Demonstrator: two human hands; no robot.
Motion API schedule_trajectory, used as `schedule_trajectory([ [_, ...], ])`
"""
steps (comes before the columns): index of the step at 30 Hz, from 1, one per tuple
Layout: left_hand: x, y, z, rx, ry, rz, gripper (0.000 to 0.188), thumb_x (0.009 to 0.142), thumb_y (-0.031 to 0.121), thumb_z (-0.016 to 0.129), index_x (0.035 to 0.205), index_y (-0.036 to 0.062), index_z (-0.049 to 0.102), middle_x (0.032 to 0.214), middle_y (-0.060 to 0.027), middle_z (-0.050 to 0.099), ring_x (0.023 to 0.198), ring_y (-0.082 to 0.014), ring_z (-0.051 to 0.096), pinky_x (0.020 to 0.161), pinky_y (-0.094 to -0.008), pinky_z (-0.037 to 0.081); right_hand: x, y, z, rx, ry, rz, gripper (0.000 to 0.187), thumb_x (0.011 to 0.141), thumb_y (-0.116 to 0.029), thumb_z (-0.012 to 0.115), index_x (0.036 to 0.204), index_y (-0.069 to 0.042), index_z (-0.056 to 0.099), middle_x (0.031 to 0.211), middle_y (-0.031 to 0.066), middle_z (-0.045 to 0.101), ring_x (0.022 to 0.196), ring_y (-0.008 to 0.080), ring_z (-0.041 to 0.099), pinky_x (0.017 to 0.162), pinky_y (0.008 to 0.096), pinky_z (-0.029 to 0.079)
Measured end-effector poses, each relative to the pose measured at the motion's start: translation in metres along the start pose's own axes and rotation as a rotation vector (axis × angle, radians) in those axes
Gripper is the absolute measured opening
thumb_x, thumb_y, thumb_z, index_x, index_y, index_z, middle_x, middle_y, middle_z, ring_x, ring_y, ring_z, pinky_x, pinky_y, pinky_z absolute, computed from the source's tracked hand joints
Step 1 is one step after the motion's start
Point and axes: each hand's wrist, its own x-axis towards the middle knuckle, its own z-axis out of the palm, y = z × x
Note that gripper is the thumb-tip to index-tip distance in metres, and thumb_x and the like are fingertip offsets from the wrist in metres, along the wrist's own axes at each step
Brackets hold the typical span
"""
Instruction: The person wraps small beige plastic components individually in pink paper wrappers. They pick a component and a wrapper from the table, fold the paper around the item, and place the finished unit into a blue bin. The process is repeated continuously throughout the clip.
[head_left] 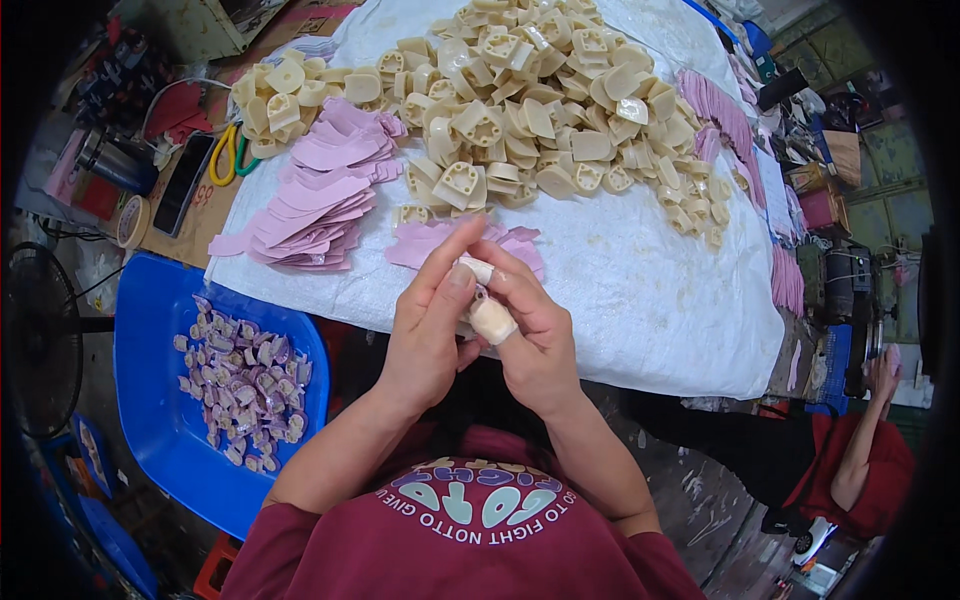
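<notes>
My left hand (425,325) and my right hand (535,345) meet over the table's front edge, fingers bent and pressed together. A small thing pinched between them is mostly hidden; I cannot make out its kind. Cream-coloured wraps seem to cover my right thumb (493,322) and a fingertip. Just beyond my fingers lie a few flat pink cut pieces (415,245). A fanned stack of similar pink pieces (315,205) is to the left. Behind it all rises a big heap of beige moulded pieces (540,110), shaped like shoe heels.
A blue basin (150,400) at lower left holds many pink-covered pieces. Yellow-handled scissors (222,155), a phone (185,185), a tape roll (132,222) and a fan (45,340) are at left. More pink strips (787,280) hang at right, near another person (860,460).
</notes>
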Motion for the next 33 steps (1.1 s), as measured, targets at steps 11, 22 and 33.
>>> schedule_trajectory([
  [11,-0.005,0.008,-0.010,-0.242,-0.260,-0.143,0.066,0.101,0.030,0.044,0.152,0.0165,0.006,0.112,-0.0114,0.056,0.075,-0.0189,0.062,0.065,-0.0300,0.054,0.002,-0.015,-0.018,-0.378,-0.017,-0.126,0.042,0.086,-0.014,0.063,0.124,0.002,0.055,0.141,0.0200,0.044,0.131,0.0310,0.043,0.104,0.0390,0.037],
  [22,-0.005,0.009,-0.010,-0.483,-0.230,-0.224,0.075,0.092,0.022,0.060,0.151,0.0180,0.014,0.124,-0.0145,0.054,0.100,-0.0263,0.064,0.080,-0.0435,0.059,0.007,-0.009,-0.029,-0.336,-0.098,-0.337,0.040,0.086,-0.010,0.063,0.123,0.002,0.054,0.135,0.0203,0.050,0.121,0.0290,0.052,0.099,0.0368,0.042],
  [33,-0.013,0.012,-0.008,-0.443,-0.219,-0.163,0.088,0.089,0.011,0.064,0.152,0.0158,0.003,0.113,-0.0145,0.060,0.095,-0.0187,0.064,0.076,-0.0343,0.057,0.004,-0.025,-0.016,0.154,-0.098,0.039,0.048,0.083,-0.009,0.068,0.128,0.003,0.052,0.127,0.0119,0.056,0.099,0.0157,0.059,0.078,0.0279,0.050],
])
